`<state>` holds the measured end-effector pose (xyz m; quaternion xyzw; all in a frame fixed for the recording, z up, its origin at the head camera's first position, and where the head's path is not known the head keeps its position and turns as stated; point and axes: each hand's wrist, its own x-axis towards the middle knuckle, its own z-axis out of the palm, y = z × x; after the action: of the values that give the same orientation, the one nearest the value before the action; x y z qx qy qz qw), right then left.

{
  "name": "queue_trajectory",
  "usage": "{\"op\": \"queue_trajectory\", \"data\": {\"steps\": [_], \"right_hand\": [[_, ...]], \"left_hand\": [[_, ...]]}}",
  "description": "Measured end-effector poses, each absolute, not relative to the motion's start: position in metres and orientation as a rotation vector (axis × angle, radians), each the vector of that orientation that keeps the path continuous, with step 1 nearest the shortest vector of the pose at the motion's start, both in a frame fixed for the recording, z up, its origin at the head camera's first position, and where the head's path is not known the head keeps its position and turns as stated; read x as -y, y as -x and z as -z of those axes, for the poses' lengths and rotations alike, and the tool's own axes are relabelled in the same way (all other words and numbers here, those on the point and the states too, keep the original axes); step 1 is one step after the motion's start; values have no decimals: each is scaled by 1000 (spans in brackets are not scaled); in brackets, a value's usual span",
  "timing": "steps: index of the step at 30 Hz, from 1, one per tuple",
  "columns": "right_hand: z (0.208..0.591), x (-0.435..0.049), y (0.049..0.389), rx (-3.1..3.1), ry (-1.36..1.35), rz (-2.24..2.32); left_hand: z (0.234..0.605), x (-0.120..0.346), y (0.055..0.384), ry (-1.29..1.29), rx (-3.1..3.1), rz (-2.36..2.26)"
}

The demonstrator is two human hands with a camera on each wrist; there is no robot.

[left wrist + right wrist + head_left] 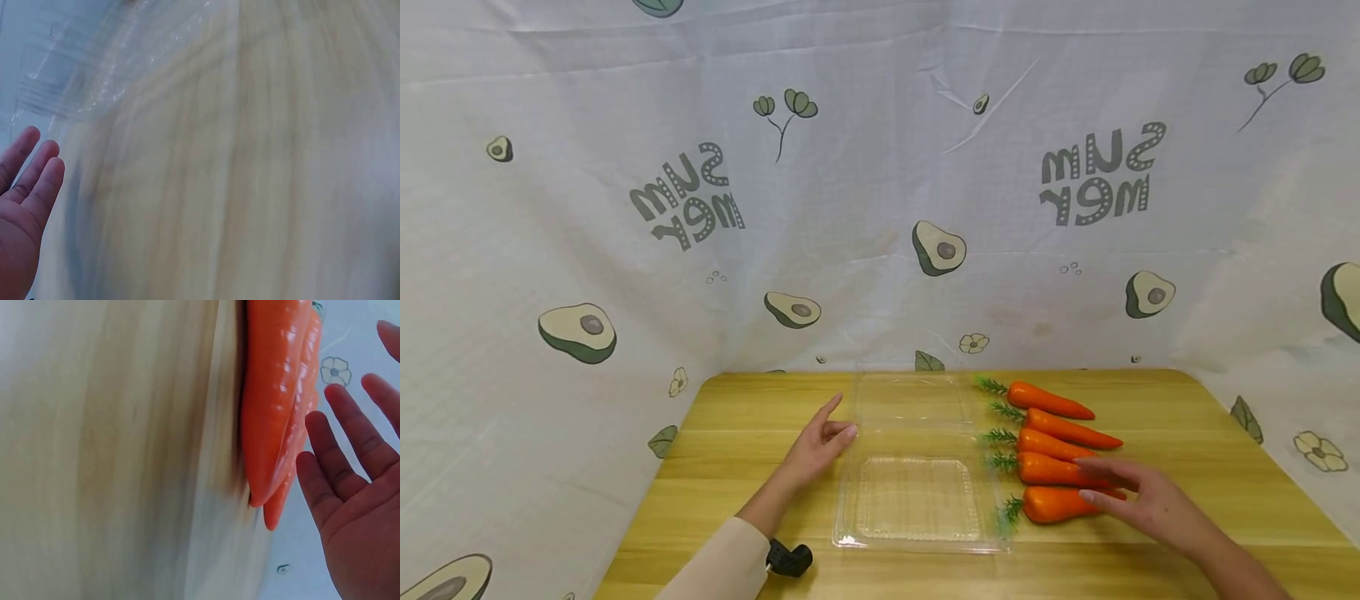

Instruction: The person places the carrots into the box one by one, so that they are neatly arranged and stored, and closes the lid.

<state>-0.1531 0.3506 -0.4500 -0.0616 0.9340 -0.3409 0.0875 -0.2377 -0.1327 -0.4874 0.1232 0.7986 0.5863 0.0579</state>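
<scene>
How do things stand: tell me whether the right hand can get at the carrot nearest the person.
Probably yes: the right hand holds nothing and is right by that carrot, with nothing visible blocking it; the clear container lies toward the leafy end.

There are five carrots [1049, 469], one clear container [917, 545] and one table [722, 454].

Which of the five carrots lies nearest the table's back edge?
The carrot highest in the head view, at the row's far end; the other four lie farther forward.
</scene>
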Motion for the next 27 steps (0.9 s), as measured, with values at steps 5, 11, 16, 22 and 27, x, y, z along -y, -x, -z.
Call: {"op": "queue_trajectory", "data": {"steps": [5,11,16,22,27], "right_hand": [[458,-348,151,-2818,220,968],[465,-345,148,-2875,270,917],[469,-345,148,-2915,315,897],[470,-343,150,-2913,346,902],[471,-341,152,-2897,382,903]], "left_hand": [[498,124,237,-334,-2367,-1867],[504,116,236,-319,-2318,-1955],[508,110,236,-365,-2146,-2113],[515,101,235,-311,-2039,-2237],[516,95,233,-224,-2004,-2301]]}}
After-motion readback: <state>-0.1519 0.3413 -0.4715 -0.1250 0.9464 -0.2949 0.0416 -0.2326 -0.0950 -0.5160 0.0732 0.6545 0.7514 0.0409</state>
